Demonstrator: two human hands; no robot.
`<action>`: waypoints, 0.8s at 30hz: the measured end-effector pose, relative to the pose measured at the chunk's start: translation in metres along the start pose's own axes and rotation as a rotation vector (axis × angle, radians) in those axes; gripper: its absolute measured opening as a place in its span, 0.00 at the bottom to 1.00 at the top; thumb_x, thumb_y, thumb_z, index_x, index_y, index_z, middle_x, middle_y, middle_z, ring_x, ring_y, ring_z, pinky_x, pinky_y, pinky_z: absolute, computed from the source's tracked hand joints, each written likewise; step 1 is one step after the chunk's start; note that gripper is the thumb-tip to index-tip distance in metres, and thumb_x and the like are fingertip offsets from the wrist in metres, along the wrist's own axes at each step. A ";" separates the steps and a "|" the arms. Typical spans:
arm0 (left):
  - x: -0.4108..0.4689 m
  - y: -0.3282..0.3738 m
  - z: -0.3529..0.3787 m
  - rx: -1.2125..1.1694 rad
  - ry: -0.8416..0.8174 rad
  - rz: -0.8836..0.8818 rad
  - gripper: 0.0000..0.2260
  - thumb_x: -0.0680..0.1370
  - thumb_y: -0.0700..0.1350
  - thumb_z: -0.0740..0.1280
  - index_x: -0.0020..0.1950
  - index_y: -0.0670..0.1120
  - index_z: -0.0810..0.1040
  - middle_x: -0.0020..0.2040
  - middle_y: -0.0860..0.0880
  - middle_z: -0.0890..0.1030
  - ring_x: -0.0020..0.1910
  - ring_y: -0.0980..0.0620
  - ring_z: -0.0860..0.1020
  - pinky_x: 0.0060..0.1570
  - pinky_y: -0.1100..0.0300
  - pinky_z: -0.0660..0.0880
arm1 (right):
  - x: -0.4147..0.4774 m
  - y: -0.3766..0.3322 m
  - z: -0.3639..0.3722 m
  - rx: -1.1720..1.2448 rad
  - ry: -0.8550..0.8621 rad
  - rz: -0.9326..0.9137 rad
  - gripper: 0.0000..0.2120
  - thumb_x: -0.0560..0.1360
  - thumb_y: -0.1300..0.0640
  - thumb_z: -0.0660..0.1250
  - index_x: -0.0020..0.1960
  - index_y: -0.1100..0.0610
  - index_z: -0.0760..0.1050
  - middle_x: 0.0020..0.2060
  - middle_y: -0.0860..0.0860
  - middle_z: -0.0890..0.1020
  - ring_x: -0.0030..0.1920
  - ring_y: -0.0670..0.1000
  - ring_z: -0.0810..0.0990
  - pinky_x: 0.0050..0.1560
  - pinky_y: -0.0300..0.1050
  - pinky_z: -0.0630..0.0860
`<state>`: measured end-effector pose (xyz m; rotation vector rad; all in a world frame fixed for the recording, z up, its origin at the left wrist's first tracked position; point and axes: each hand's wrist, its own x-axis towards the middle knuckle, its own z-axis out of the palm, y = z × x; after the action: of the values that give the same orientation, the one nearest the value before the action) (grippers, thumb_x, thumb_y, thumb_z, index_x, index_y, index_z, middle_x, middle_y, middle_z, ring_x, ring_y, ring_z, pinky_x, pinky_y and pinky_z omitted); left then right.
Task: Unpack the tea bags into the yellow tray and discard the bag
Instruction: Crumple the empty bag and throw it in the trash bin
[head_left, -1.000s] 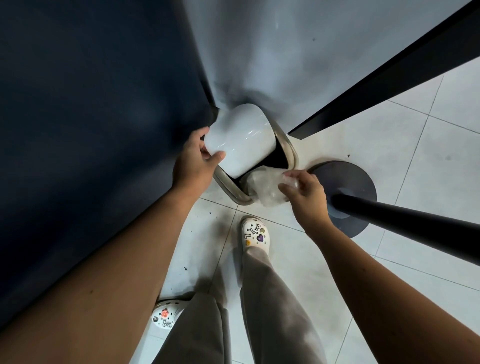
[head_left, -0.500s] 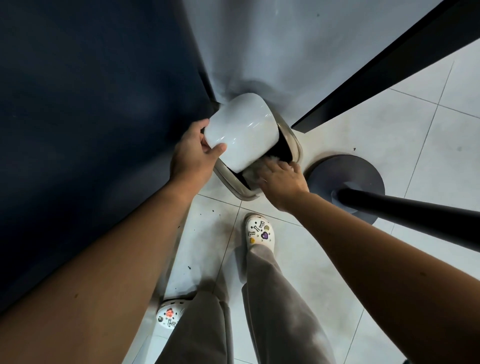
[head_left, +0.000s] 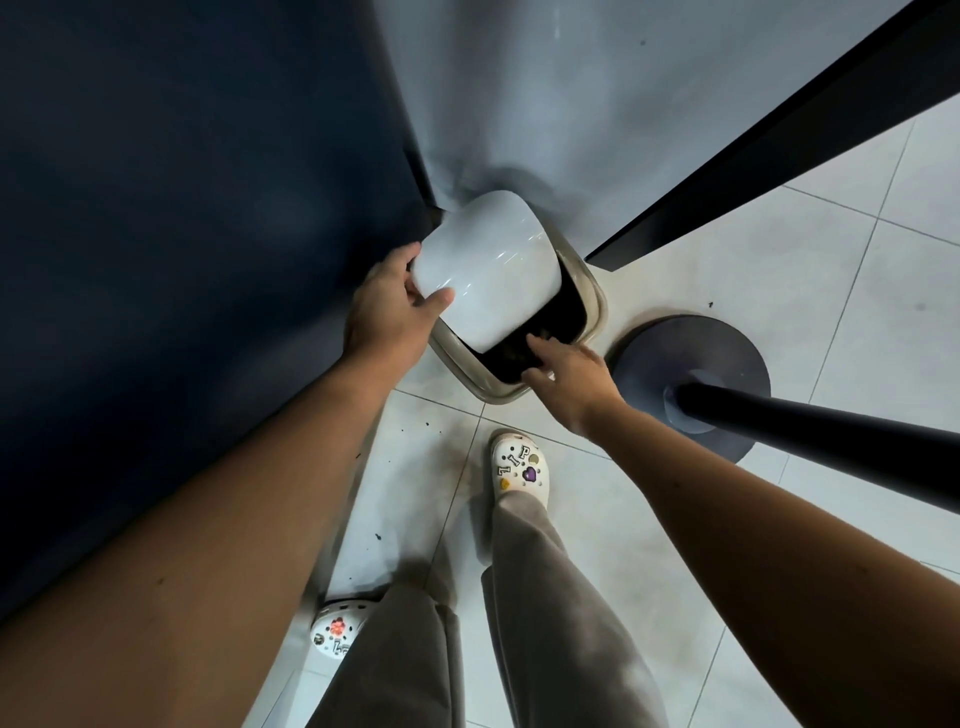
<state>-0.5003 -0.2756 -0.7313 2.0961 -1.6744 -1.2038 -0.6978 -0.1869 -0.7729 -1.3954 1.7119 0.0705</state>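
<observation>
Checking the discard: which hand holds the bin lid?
The left hand grips the white lid; the right hand is open over the bin, holding nothing.

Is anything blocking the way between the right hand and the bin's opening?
Nothing visible does. The left hand holds the white lid tilted up, clear of the dark opening of the bin. The right hand hovers at the near rim, fingers loose, holding nothing visible.

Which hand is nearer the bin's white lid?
Left. The left hand grips the edge of the white lid; the right hand is open at the bin rim, just below the lid.
</observation>
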 end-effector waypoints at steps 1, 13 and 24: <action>0.000 0.000 0.000 0.021 0.002 -0.005 0.27 0.77 0.49 0.71 0.75 0.49 0.68 0.64 0.45 0.75 0.57 0.47 0.78 0.62 0.54 0.75 | -0.002 -0.001 -0.003 0.109 0.153 -0.033 0.18 0.78 0.52 0.62 0.67 0.52 0.74 0.64 0.52 0.78 0.65 0.53 0.74 0.71 0.54 0.64; -0.006 -0.005 0.020 0.048 0.014 0.021 0.22 0.78 0.45 0.70 0.71 0.57 0.74 0.69 0.51 0.72 0.62 0.49 0.75 0.62 0.57 0.72 | 0.026 -0.005 -0.044 0.079 0.345 -0.113 0.31 0.76 0.50 0.69 0.75 0.38 0.61 0.75 0.48 0.62 0.72 0.54 0.65 0.68 0.53 0.66; -0.014 0.006 -0.005 0.073 -0.108 -0.061 0.25 0.76 0.44 0.71 0.72 0.57 0.72 0.68 0.49 0.74 0.62 0.46 0.77 0.62 0.48 0.75 | 0.005 -0.024 -0.060 0.036 0.241 -0.045 0.38 0.72 0.58 0.71 0.76 0.40 0.58 0.77 0.49 0.58 0.74 0.54 0.62 0.69 0.54 0.66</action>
<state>-0.5018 -0.2664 -0.7179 2.1762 -1.7370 -1.3144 -0.7139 -0.2325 -0.7294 -1.4624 1.8667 -0.1589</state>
